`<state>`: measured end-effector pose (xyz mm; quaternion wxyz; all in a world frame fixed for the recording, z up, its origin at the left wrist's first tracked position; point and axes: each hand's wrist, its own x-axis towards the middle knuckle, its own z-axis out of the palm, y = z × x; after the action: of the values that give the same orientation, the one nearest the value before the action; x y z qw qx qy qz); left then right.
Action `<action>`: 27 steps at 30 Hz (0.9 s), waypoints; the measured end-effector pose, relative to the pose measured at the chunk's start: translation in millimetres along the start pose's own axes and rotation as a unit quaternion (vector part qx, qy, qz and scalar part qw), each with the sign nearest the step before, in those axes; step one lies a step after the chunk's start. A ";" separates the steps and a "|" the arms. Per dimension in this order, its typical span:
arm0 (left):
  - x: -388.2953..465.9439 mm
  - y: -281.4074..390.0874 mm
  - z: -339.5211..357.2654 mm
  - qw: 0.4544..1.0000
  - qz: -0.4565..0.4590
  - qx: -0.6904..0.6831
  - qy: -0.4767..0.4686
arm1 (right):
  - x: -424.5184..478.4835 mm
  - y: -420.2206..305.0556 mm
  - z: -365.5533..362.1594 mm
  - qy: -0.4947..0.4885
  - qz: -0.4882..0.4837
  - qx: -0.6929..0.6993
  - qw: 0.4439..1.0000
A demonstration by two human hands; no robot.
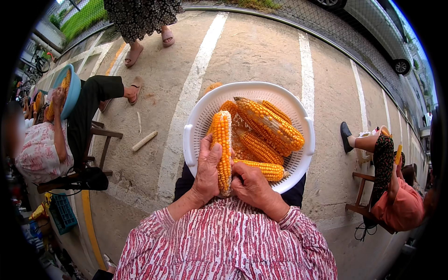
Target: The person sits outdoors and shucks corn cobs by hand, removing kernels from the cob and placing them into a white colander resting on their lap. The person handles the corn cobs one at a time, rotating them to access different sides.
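Note:
An ear of dried yellow corn (222, 150) stands nearly upright in my left hand (206, 169), the thumb lying along its face. Down its right side runs a pale strip bare of kernels. My right hand (257, 185) is curled against that side near the lower end, its fingertips partly hidden. Both hands are over the near rim of a white plastic colander (201, 115) on my lap. Inside lie several more ears, among them a large one with a stripped band (269, 122) and a shorter one (262, 169) beside my right hand. Loose kernels (243, 152) show beneath them.
A bare corncob (145, 141) lies on the concrete at left. A seated person (45, 143) there holds a blue basin (72, 94). Another seated person (399, 203) holds corn at right. Someone in sandals (134, 55) stands ahead, before a chain-link fence (280, 22).

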<state>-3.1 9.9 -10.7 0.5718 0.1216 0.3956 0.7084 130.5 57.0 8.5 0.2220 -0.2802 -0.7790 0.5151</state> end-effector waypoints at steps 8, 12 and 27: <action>0.0 0.9 3.1 1.000 -0.001 -0.001 0.024 | -5.3 13.0 2.6 0.004 0.089 0.082 0.993; 1.3 -3.3 -1.2 0.999 -0.006 -0.038 -0.001 | -6.0 10.2 -0.8 0.040 0.164 0.223 0.960; -2.3 -1.4 4.8 0.999 -0.006 0.032 -0.017 | -0.9 0.1 -11.7 0.146 0.043 0.192 0.969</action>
<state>1.6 9.8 -7.9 0.5782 0.1499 0.4092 0.6898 138.5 64.3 12.6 0.3610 -0.3375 -0.6117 0.6177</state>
